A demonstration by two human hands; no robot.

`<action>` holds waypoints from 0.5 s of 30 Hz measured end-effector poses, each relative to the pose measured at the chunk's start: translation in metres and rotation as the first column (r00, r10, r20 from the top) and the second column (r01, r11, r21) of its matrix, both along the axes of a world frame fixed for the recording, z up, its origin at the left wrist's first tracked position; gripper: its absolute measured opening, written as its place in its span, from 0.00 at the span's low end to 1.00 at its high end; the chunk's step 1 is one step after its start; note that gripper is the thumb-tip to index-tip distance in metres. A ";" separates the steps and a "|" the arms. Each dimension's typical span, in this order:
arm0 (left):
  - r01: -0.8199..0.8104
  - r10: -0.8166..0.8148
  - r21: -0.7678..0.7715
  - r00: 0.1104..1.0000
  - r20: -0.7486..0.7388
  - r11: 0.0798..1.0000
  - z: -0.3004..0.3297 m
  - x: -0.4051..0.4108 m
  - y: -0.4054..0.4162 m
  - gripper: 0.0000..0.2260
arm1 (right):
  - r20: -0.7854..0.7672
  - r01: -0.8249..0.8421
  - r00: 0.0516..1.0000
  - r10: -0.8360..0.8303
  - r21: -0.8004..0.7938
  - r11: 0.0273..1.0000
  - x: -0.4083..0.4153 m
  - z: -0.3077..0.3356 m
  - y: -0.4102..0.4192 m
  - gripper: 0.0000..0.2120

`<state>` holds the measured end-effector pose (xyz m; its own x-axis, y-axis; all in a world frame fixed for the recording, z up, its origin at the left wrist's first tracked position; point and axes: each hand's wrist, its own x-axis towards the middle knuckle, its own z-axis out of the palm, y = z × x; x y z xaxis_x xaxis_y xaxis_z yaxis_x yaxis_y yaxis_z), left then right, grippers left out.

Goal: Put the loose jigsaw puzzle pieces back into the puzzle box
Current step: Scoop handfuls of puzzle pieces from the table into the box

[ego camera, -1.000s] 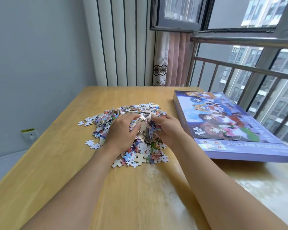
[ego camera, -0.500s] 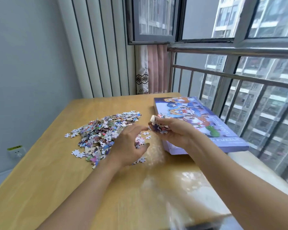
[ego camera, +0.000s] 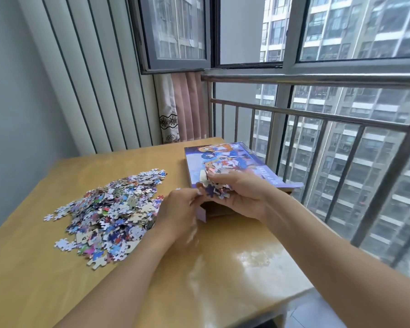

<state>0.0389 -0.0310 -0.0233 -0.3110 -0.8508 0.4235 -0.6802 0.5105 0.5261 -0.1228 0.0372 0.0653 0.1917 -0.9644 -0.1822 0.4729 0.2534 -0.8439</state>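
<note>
Pale yellow wood with a glossy finish forms the desk [ego camera: 57,292] under both our hands. Our right hand [ego camera: 243,197] is cupped palm-up, fingers curled round a handful of coloured cardboard jigsaw pieces [ego camera: 214,188], thumb pressing on top of them. Directly under and beyond this hand lies the flat purple cardboard puzzle box with cartoon figures printed on its lid [ego camera: 225,157]; the handful sits over the box's near end, where a brown cardboard opening shows below the hand. We cannot tell whether the lid is lifted or only overhanging there.

Our left hand [ego camera: 178,209] is just beside the right, to its left, fingertips touching the near corner of the box and the edge of the held pieces. Its fingers are motion-blurred; they look loosely bent, and we see nothing held in them.

To the left of the left hand, touching its outer edge, the large heap of loose multicoloured jigsaw pieces [ego camera: 109,214] is spread on the desk, with a few strays at its rim. Beyond the right hand, past the box, stands a grey metal railing [ego camera: 317,114] before the window.
</note>
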 end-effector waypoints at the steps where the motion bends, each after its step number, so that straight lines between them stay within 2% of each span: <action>1: -0.019 0.019 -0.011 0.999 -0.026 1.000 0.006 -0.002 -0.001 0.15 | 0.016 -0.016 1.000 0.016 -0.005 1.000 -0.001 -0.001 0.003 0.04; 2: -0.047 0.046 -0.027 0.998 -0.042 0.999 0.013 -0.004 -0.003 0.15 | 0.013 -0.043 0.999 0.043 -0.015 0.999 -0.001 -0.002 0.005 0.05; 5: -0.074 0.069 -0.037 0.991 -0.117 0.997 0.033 -0.008 -0.011 0.07 | -0.039 -0.098 0.995 0.097 -0.035 0.995 -0.004 -0.008 0.013 0.07; 6: -0.073 0.065 -0.041 0.985 -0.160 0.997 0.038 -0.007 -0.015 0.07 | -0.039 -0.093 0.995 0.092 -0.029 0.995 -0.006 -0.010 0.015 0.07; 11: -0.077 0.066 -0.034 0.968 -0.243 0.996 0.054 -0.006 -0.022 0.10 | 0.010 0.058 0.998 -0.060 0.119 0.991 -0.022 -0.021 0.005 0.08; 15: -0.077 0.064 -0.041 0.968 -0.244 0.996 0.059 -0.009 -0.020 0.11 | -0.102 0.138 0.988 -0.119 0.205 0.969 -0.033 -0.020 -0.012 0.12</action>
<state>0.0304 -0.0513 0.0354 -0.1338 -0.8427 0.5215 -0.5707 0.4958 0.6546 -0.1555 0.0251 0.0455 0.0430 -0.9180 -0.3942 0.4387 0.3719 -0.8181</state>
